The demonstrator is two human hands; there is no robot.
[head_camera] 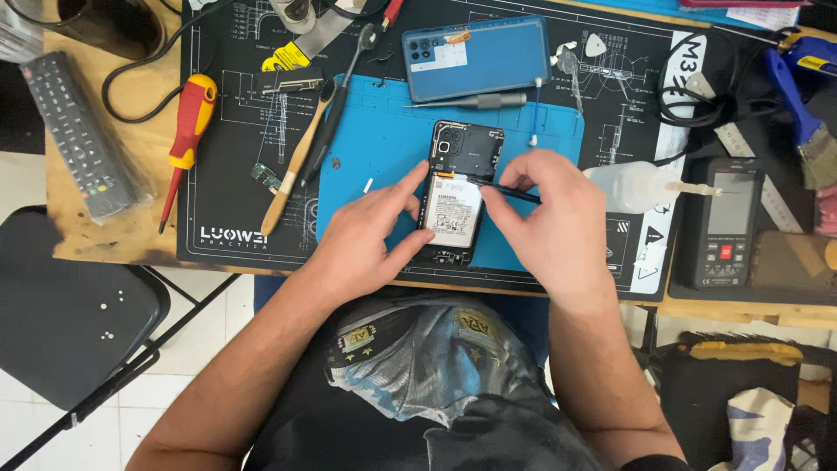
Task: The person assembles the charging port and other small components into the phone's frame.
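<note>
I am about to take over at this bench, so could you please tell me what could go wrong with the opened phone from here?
1. The right hand holds a thin dark tool at the battery; a slip could pierce or bend it.
2. The left hand alone steadies the opened phone on the blue mat; it may shift.
3. The squeeze bottle lying nearby could leak.
</note>
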